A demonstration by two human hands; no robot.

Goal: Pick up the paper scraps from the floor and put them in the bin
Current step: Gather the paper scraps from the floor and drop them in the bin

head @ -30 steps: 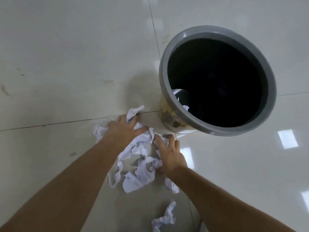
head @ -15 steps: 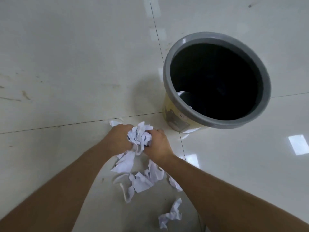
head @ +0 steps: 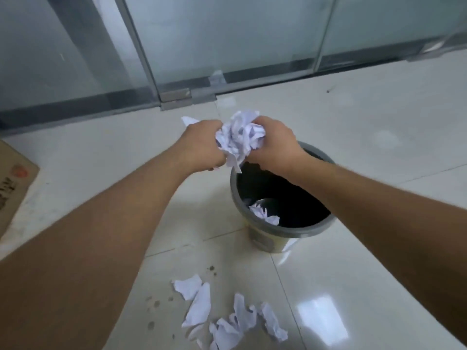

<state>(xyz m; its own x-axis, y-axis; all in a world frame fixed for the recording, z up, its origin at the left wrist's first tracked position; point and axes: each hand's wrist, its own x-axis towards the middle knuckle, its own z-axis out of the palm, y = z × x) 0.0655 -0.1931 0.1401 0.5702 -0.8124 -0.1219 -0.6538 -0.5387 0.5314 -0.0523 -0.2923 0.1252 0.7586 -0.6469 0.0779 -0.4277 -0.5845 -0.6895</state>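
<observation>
A crumpled bunch of white paper scraps (head: 240,137) is squeezed between my left hand (head: 202,145) and my right hand (head: 274,145), held up over the far rim of the bin. The bin (head: 237,198) is round with a grey rim, a dark inside and a yellowish wall; one white scrap in the bin (head: 264,213) lies against its near side. Several loose paper scraps on the floor (head: 227,314) lie in front of the bin, near the bottom of the view.
Glossy white floor tiles (head: 353,248) run all around, with small dark spots near the loose scraps. A glass partition with metal frames (head: 177,97) stands behind the bin. A brown cardboard box (head: 12,183) sits at the left edge.
Both hands gathered scraps on the floor, bunched them together and lifted the bunch up over the bin. The view rose and now takes in the glass partition.
</observation>
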